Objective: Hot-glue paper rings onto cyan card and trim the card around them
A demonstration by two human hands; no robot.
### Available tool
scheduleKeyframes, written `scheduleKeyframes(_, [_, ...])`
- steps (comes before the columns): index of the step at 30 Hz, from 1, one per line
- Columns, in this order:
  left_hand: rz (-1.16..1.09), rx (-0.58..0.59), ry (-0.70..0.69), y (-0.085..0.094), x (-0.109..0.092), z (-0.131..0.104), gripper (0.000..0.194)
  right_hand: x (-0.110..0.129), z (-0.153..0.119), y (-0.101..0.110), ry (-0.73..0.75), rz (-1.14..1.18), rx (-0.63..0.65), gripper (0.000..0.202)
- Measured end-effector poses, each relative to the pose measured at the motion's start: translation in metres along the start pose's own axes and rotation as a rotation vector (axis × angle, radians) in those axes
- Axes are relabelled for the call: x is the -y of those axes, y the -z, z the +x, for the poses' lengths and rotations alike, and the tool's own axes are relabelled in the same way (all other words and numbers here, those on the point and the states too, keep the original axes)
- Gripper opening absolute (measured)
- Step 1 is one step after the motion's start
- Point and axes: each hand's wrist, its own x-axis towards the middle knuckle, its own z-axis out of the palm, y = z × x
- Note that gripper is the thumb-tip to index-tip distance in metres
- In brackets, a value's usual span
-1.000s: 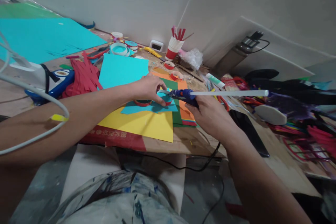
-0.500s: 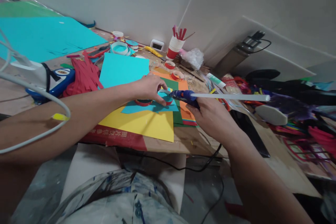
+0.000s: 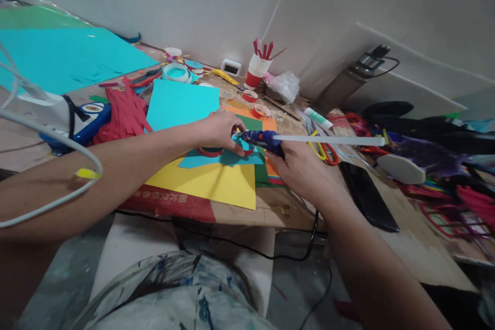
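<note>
My right hand (image 3: 299,165) grips a blue hot glue gun (image 3: 266,139), with a long white glue stick (image 3: 332,139) jutting from its back. The gun's nozzle points left, close to the fingertips of my left hand (image 3: 224,131). Thumb and fingers of that hand pinch the rim of a small paper ring (image 3: 249,150), red outside and blue inside. Under the ring lies a cut piece of blue paper (image 3: 232,158). A second red ring (image 3: 211,152) sits on it, partly covered by my left hand. Yellow paper (image 3: 216,183) and green paper (image 3: 266,170) lie beneath.
Two red-and-white rings (image 3: 261,112) stand behind the hands, near a paper cup (image 3: 257,69) of red strips. Scissors (image 3: 327,149) and a black phone (image 3: 367,196) lie right. Red paper strips (image 3: 126,108) are at left. A black cord (image 3: 286,256) hangs along the table's front edge.
My right hand has shifted the glue gun slightly left, bringing its nozzle over the ring. The scissors beside it show more. My left hand keeps its hold with little movement.
</note>
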Motion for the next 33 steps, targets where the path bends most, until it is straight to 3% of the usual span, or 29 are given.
scheduleKeyframes(12, [0.002,-0.004,-0.003,-0.001,0.003,0.000,0.071,-0.022,-0.009,-0.007,-0.057,-0.012,-0.071,0.016])
scheduleKeyframes(27, [0.002,-0.026,-0.057,0.000,0.005,-0.001,0.070,-0.013,-0.011,-0.002,-0.036,0.016,-0.044,0.016])
scheduleKeyframes(33, [-0.021,-0.032,-0.050,0.002,0.005,0.000,0.079,-0.013,-0.010,-0.003,-0.061,0.008,-0.016,0.017])
